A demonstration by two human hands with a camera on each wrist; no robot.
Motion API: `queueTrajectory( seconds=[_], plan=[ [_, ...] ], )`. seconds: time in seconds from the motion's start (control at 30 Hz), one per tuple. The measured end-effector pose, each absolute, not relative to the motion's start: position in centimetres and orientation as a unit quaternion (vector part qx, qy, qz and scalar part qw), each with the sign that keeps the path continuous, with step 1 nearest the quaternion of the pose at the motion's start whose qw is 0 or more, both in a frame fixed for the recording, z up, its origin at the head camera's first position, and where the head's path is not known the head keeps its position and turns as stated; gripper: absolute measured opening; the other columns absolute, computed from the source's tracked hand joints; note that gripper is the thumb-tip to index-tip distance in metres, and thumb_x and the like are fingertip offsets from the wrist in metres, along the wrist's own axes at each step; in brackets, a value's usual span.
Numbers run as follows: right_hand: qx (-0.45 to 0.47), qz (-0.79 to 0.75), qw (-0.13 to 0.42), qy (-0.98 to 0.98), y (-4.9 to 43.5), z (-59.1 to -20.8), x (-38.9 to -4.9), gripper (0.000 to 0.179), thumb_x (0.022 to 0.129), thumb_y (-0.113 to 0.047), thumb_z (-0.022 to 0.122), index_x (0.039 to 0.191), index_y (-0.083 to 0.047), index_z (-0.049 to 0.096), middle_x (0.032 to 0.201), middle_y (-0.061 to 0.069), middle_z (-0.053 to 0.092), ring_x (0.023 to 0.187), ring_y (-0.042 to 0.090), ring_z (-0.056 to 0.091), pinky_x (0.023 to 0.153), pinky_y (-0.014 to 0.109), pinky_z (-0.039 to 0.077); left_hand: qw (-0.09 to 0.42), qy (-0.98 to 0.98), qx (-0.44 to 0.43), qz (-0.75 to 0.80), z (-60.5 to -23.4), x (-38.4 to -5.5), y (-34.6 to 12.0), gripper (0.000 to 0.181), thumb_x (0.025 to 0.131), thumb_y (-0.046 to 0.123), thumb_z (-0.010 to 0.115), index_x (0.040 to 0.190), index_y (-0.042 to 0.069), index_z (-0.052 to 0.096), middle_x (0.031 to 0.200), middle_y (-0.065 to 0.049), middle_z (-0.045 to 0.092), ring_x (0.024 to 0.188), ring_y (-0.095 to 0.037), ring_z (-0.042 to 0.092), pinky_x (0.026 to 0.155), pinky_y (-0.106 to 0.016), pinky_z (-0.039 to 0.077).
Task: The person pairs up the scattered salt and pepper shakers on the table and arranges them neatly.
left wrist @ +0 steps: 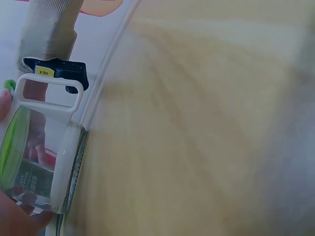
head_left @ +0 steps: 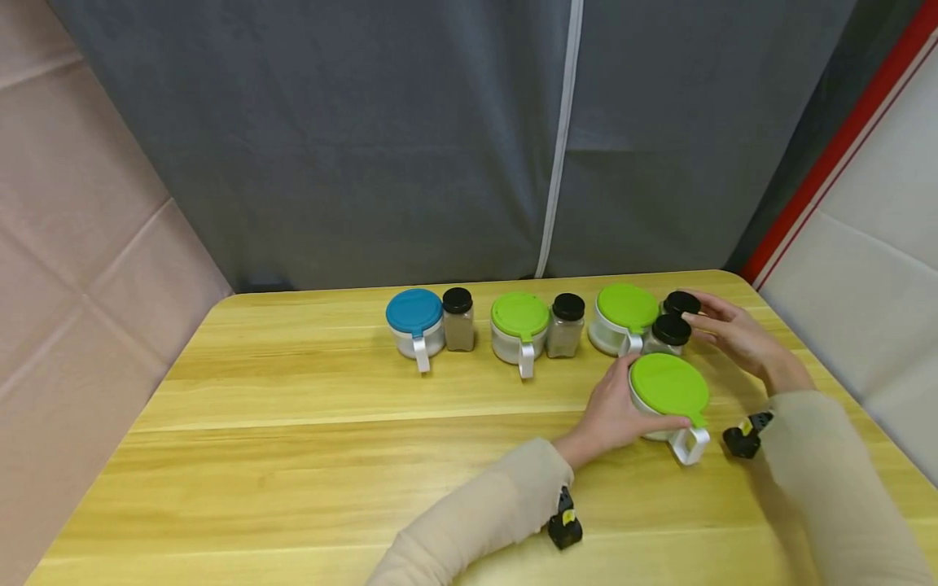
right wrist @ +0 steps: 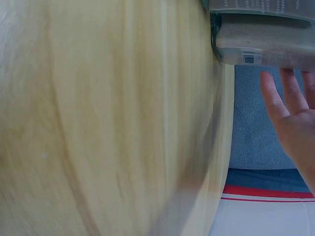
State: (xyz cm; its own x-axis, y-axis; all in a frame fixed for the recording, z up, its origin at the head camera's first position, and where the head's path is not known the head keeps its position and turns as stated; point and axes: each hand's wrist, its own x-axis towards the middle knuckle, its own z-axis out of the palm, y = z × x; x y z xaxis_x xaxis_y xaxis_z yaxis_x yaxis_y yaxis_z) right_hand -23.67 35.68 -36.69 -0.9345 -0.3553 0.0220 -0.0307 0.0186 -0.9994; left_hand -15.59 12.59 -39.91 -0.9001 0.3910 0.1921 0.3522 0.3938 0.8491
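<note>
My left hand (head_left: 610, 413) grips a clear seasoning jar with a green lid (head_left: 670, 384) and a white handle (head_left: 689, 446). In the left wrist view, fingers wrap the see-through body of this seasoning jar (left wrist: 37, 169); I cannot tell whether its base touches the table. Two black-capped spice bottles stand close together at the right, one front (head_left: 670, 330) and one behind (head_left: 681, 303). My right hand (head_left: 740, 338) is beside them, fingers extended. In the right wrist view, its fingertips meet the edge of a spice bottle (right wrist: 266, 42), uncurled.
Along the back of the wooden table (head_left: 293, 456) stand a blue-lidded jar (head_left: 414, 313), a spice bottle (head_left: 458, 321), a green-lidded jar (head_left: 520, 317), another spice bottle (head_left: 566, 325) and another green-lidded jar (head_left: 627, 308). A grey curtain (head_left: 366, 146) hangs behind.
</note>
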Motion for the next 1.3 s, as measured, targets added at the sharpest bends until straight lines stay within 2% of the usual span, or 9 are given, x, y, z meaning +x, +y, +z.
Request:
queueTrajectory(
  seconds=[0.37, 0.57, 0.63, 0.73, 0.83, 0.93, 1.07, 1.17, 1.3],
  plan=[
    [-0.116, -0.646, 0.077, 0.751, 34.7, -36.2, -23.1, 0.041, 0.091, -0.010, 0.049, 0.130, -0.016, 0.040, 0.109, -0.013, 0.051, 0.096, 0.000, 0.052, 0.078, 0.016, 0.043, -0.003, 0.837, 0.226, 0.499, -40.3, -15.3, 12.1, 0.093, 0.059, 0.047, 0.077, 0.133, 0.016, 0.031, 0.121, 0.010, 0.042, 0.106, -0.004, 0.042, 0.084, -0.020, 0.038],
    [-0.086, -0.550, 0.056, 0.829, 34.8, -36.2, -23.0, 0.049, 0.091, -0.024, 0.051, 0.136, -0.015, 0.033, 0.112, -0.016, 0.046, 0.097, -0.003, 0.047, 0.079, 0.015, 0.040, -0.014, 0.831, 0.234, 0.505, -40.5, -15.2, 11.8, 0.092, 0.058, 0.045, 0.078, 0.132, 0.015, 0.032, 0.119, 0.010, 0.043, 0.105, -0.004, 0.043, 0.083, -0.019, 0.039],
    [-0.065, -0.527, 0.051, 0.846, 34.9, -36.2, -22.8, 0.053, 0.090, -0.030, 0.051, 0.137, -0.016, 0.031, 0.116, -0.012, 0.044, 0.100, -0.001, 0.044, 0.085, 0.021, 0.038, -0.013, 0.829, 0.234, 0.508, -40.5, -15.1, 11.7, 0.090, 0.058, 0.045, 0.078, 0.131, 0.016, 0.033, 0.117, 0.011, 0.044, 0.103, -0.003, 0.044, 0.082, -0.019, 0.039],
    [-0.044, -0.510, 0.051, 0.857, 34.9, -36.0, -22.6, 0.058, 0.089, -0.035, 0.051, 0.138, -0.015, 0.028, 0.126, -0.002, 0.038, 0.108, 0.008, 0.038, 0.095, 0.039, 0.031, -0.006, 0.825, 0.234, 0.515, -40.5, -15.0, 11.5, 0.088, 0.058, 0.044, 0.079, 0.129, 0.016, 0.035, 0.115, 0.012, 0.045, 0.101, -0.002, 0.044, 0.081, -0.019, 0.039],
    [-0.036, -0.508, 0.053, 0.859, 35.1, -35.9, -22.4, 0.062, 0.089, -0.036, 0.051, 0.139, -0.013, 0.024, 0.133, 0.010, 0.029, 0.117, 0.022, 0.031, 0.096, 0.052, 0.022, 0.004, 0.821, 0.234, 0.520, -40.3, -14.9, 11.2, 0.087, 0.058, 0.044, 0.079, 0.128, 0.016, 0.036, 0.114, 0.012, 0.045, 0.101, -0.002, 0.044, 0.081, -0.019, 0.039],
    [-0.031, -0.503, 0.053, 0.862, 35.5, -35.9, -22.2, 0.063, 0.089, -0.036, 0.051, 0.140, -0.012, 0.022, 0.136, 0.016, 0.024, 0.121, 0.032, 0.024, 0.096, 0.055, 0.020, 0.012, 0.817, 0.233, 0.527, -40.2, -14.7, 10.9, 0.086, 0.059, 0.043, 0.079, 0.128, 0.015, 0.036, 0.114, 0.012, 0.045, 0.101, -0.002, 0.044, 0.082, -0.020, 0.039],
    [-0.031, -0.500, 0.050, 0.864, 36.0, -35.9, -21.9, 0.063, 0.089, -0.034, 0.050, 0.141, -0.014, 0.020, 0.141, 0.019, 0.016, 0.125, 0.038, 0.015, 0.096, 0.057, 0.015, 0.016, 0.813, 0.240, 0.531, -39.9, -14.5, 10.3, 0.085, 0.059, 0.042, 0.079, 0.128, 0.014, 0.037, 0.114, 0.012, 0.046, 0.101, -0.002, 0.044, 0.083, -0.021, 0.039],
    [-0.031, -0.500, 0.047, 0.864, 36.3, -35.9, -21.5, 0.061, 0.089, -0.034, 0.050, 0.141, -0.018, 0.021, 0.142, 0.017, 0.014, 0.126, 0.039, 0.012, 0.096, 0.058, 0.014, 0.021, 0.808, 0.246, 0.535, -39.8, -14.3, 9.9, 0.085, 0.060, 0.041, 0.079, 0.128, 0.014, 0.036, 0.115, 0.012, 0.046, 0.102, -0.002, 0.044, 0.084, -0.021, 0.039],
    [-0.029, -0.484, 0.033, 0.874, 36.7, -35.9, -21.0, 0.059, 0.089, -0.035, 0.050, 0.140, -0.022, 0.024, 0.141, 0.016, 0.017, 0.125, 0.038, 0.016, 0.094, 0.058, 0.018, 0.031, 0.802, 0.251, 0.541, -39.6, -14.0, 9.2, 0.087, 0.060, 0.040, 0.079, 0.130, 0.014, 0.035, 0.117, 0.011, 0.045, 0.103, -0.003, 0.044, 0.085, -0.021, 0.038]
  ],
)
